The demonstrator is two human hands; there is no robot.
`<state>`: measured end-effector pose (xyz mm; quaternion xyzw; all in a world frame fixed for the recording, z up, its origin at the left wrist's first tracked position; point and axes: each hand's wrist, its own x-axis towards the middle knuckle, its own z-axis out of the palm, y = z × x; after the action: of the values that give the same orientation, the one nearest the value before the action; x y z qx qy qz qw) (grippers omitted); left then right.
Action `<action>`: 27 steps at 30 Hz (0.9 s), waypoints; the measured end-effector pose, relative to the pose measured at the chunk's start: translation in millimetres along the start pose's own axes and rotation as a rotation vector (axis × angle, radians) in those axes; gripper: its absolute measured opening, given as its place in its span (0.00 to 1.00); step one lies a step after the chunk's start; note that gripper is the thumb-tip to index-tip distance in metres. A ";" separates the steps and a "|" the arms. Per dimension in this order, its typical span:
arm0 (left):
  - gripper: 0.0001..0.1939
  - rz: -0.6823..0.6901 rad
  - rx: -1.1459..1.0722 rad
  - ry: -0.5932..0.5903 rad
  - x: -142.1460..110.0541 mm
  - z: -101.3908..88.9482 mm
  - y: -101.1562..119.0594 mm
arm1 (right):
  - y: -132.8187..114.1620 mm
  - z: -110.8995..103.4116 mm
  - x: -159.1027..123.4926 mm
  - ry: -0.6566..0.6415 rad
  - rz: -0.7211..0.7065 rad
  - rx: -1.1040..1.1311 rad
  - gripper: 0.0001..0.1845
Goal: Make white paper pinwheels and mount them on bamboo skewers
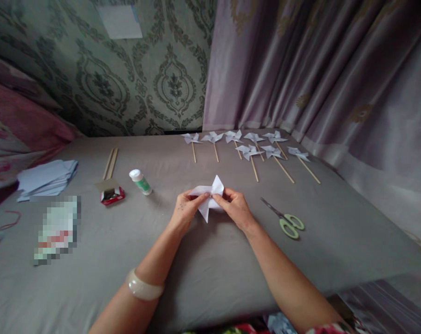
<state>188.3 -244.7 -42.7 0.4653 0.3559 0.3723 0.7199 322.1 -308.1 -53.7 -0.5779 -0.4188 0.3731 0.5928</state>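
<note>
A paper pinwheel (216,187) sits between the person's hands, low over the cloth-covered worktop (210,278); take it as the clock's centre, twelve pointing away from the person. The left hand (186,208) grips it from nine o'clock and the right hand (237,208) from three, the fingers of each clamped on the paper, thumbs almost meeting at the hub. Probably both thumbs press there because the folded points gather at that spot and could spring loose. The scissors (281,215), between three and four o'clock, lie just beyond the right hand, perhaps laid there to be within reach yet out of the way. The glue bottle (140,182) stands between nine and ten, with the red box (114,200) close by, flap raised, likely so its small contents can be picked out. From just before twelve round to two, other pinwheels on sticks (249,151) are spread along the far side, apparently to spare their blades from crushing. Counted: one pinwheel in hand, eight on sticks, one pair of scissors, one bottle and one box. The loose sticks (113,160) near ten lie too close together to count surely, as do the sheets in the paper stack (46,178) around nine.
</note>
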 end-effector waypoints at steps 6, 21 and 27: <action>0.15 -0.005 -0.013 0.009 -2.1 1.9 1.8 | -4.9 2.5 -1.8 -0.004 0.093 0.073 0.17; 0.15 0.007 -0.001 -0.020 -5.9 5.1 4.5 | -9.8 -2.2 -2.6 -0.031 0.059 -0.018 0.16; 0.15 0.008 0.016 -0.018 -7.1 4.6 4.5 | -10.6 -2.8 -2.2 -0.028 0.061 -0.068 0.16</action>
<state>188.0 -251.4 -35.8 0.4760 0.3505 0.3682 0.7176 323.5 -311.8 -43.3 -0.6051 -0.4217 0.3844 0.5552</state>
